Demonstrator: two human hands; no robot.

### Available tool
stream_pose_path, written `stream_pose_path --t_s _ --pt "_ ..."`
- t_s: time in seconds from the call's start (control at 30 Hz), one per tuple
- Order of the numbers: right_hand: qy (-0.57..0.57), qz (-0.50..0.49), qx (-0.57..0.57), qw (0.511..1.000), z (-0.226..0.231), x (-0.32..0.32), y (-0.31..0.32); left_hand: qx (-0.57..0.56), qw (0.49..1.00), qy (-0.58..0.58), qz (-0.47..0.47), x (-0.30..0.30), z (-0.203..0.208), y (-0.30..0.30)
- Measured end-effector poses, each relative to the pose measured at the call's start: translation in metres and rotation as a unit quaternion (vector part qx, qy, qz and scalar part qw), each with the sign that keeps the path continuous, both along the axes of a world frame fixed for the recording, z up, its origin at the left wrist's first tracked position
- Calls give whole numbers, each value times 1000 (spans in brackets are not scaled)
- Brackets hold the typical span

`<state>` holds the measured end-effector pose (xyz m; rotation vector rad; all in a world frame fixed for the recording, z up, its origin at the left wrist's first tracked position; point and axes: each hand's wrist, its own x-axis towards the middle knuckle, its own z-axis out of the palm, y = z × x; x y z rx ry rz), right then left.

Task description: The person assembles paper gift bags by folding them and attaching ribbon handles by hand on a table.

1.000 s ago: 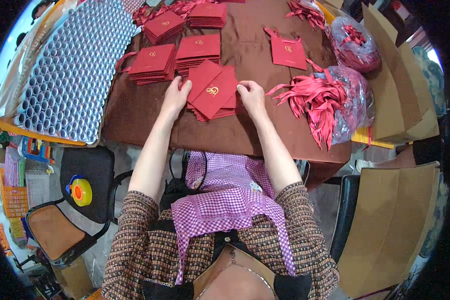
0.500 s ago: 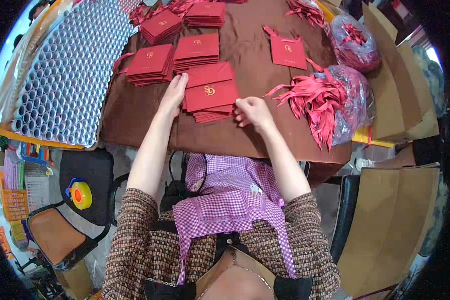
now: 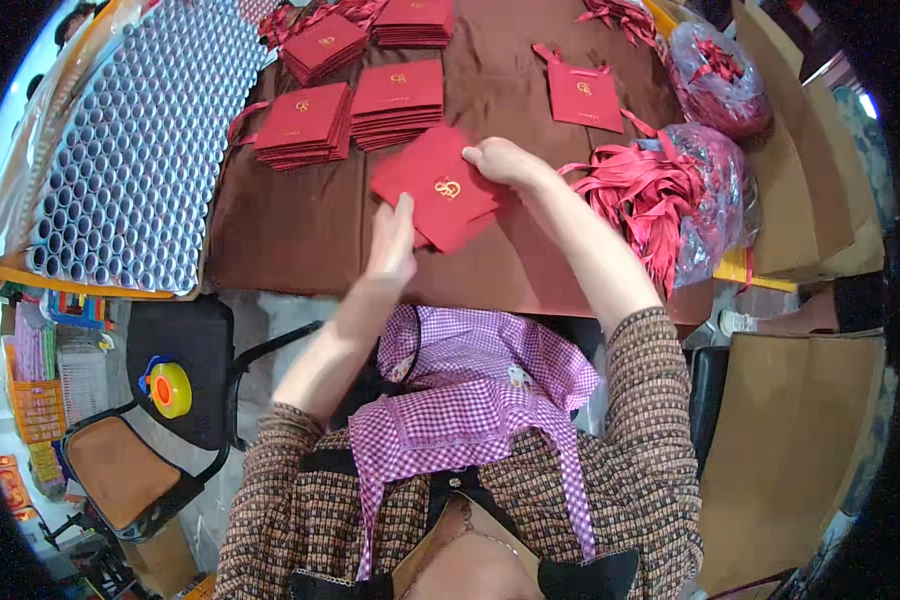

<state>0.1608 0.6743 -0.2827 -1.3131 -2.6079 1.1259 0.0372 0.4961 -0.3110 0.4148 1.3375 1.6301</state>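
Observation:
Between my two hands is a loose bundle of flat red paper bags (image 3: 440,205) with a gold emblem, turned at an angle and blurred at its edges. My left hand (image 3: 394,240) grips its near left edge, thumb on top. At the far right corner, my right hand (image 3: 500,163) pinches it with curled fingers. Just beyond stand neat stacks of the same red bags, one stack (image 3: 398,95) directly behind and another stack (image 3: 303,120) to its left. A single red bag with ribbon handles (image 3: 583,95) lies flat at the right.
Loose red ribbons (image 3: 640,195) spill from a clear plastic bag (image 3: 715,190) on the right. A tray of packed pale tubes (image 3: 140,150) borders the brown-covered table (image 3: 280,230) on the left. Cardboard boxes (image 3: 790,440) stand right; a chair (image 3: 130,470) with a yellow tape roll (image 3: 170,388) is left.
The bundle has turned and shifted slightly right. My right hand has moved from its near right side to its far corner, and my left hand has come down to the near left edge.

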Motion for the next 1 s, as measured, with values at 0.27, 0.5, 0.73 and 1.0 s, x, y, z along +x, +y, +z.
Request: stream_pose_path --t_s 0.27,0.5,0.73,1.0 --pt "-56 252 51 965 21 -33 7 -11 990 -144 3 54 12 -53" --pt "373 -228 197 878 4 52 -55 -22 930 175 -322 -20 102 -65" --pt "528 -278 -571 564 -15 63 -241 184 607 674 -379 -57 72 102" --pt "543 -373 -501 561 -39 13 -188 -48 545 698 -462 -63 40 116"
